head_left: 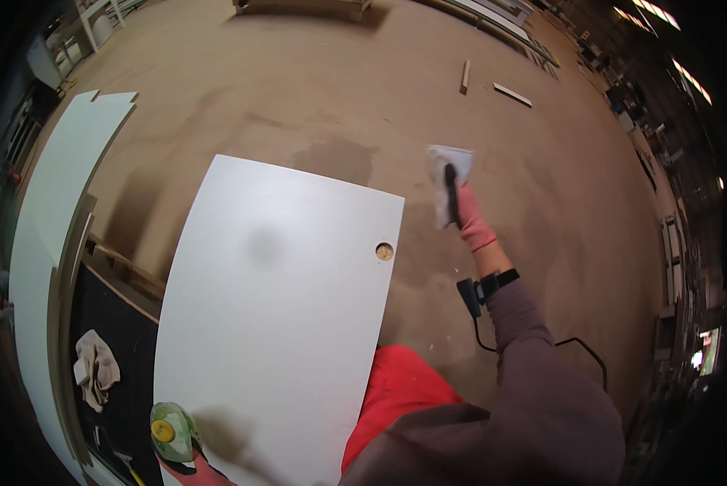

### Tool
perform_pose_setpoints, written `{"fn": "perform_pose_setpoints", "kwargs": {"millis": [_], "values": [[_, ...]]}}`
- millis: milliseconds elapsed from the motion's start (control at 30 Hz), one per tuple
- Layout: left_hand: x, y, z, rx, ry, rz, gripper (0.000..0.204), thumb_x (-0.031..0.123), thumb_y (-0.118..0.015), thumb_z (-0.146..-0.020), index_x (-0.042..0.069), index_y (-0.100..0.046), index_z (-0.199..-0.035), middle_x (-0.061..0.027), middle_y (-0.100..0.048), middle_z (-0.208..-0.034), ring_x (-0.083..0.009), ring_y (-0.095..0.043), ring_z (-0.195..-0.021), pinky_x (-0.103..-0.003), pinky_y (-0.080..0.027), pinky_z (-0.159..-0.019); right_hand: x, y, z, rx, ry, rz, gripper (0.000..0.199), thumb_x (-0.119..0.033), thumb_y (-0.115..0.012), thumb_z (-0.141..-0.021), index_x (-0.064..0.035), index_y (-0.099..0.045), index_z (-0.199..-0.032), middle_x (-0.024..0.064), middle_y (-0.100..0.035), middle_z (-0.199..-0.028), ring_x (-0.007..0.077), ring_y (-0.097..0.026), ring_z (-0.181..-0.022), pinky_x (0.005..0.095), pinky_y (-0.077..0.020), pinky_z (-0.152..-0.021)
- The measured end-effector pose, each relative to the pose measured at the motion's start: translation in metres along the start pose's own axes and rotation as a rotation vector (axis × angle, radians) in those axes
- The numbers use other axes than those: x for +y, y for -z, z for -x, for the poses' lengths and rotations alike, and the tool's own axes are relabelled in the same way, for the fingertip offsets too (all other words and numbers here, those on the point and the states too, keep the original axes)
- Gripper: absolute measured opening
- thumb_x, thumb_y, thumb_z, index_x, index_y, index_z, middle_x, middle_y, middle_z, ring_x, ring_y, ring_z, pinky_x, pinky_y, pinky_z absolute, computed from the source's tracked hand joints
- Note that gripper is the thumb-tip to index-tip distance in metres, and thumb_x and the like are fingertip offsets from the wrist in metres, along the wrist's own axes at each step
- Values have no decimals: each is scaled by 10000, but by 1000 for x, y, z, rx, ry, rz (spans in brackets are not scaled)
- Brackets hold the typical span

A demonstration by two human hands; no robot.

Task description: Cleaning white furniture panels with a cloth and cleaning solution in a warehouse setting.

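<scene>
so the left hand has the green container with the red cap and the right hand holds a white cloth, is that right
Not quite: the head view shows that the cap on the green container is yellow, not red. The left hand does have that container, and the right hand does hold a white cloth.

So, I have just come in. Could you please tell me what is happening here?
A person is at a white panel with a round hole near its right edge. The gloved left hand holds a green bottle with a yellow cap by the panel's left edge; I cannot tell whether it rests there. The gloved right hand grips a whitish cloth out to the right of the panel. Another rag lies on the black surface at left.
</scene>
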State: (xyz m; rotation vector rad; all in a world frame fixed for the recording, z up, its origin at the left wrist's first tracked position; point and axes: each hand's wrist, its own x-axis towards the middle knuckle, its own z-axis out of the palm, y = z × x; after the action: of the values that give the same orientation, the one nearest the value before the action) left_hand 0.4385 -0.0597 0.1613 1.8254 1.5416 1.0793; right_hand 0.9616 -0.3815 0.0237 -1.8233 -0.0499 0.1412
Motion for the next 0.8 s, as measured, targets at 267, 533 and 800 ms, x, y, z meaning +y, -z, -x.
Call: {"fn": "perform_pose_setpoints", "kwargs": {"millis": [267, 533, 800], "values": [[-12, -18, 6, 24, -273, -50, 501, 128, -804, -660, -24, -568, -1076, -161, -638, -1030, -265, -625, -903, -353, -505, -811, -46, -120, 68, -601, 675, 1157, 595, -399, -573, -797, -47, -459, -1263, 147, -441, -1317, 318, -314, -1297, 464, -183, -1094], [20, -36, 15, -137, -5, -124, 598, 72, -729, -688, -10, -482, -1227, -224, -538, -1198, -322, -538, -1091, -428, -428, -941, -23, -141, 68, -354, 778, 820, 538, -420, -511, -843, -30, -485, -1213, 136, -485, -1260, 279, -364, -1256, 443, -177, -1091], [-19, -58, -8, -59, 54, -8, 625, -79, -631, -751, 6, -384, -1318, -122, -445, -1304, -215, -474, -1139, -325, -448, -940, -36, -271, 304, -1078, 1091, 17, 578, -391, -638, -739, -34, -498, -1172, 194, -386, -1343, 354, -247, -1330, 538, -102, -1107]]}}
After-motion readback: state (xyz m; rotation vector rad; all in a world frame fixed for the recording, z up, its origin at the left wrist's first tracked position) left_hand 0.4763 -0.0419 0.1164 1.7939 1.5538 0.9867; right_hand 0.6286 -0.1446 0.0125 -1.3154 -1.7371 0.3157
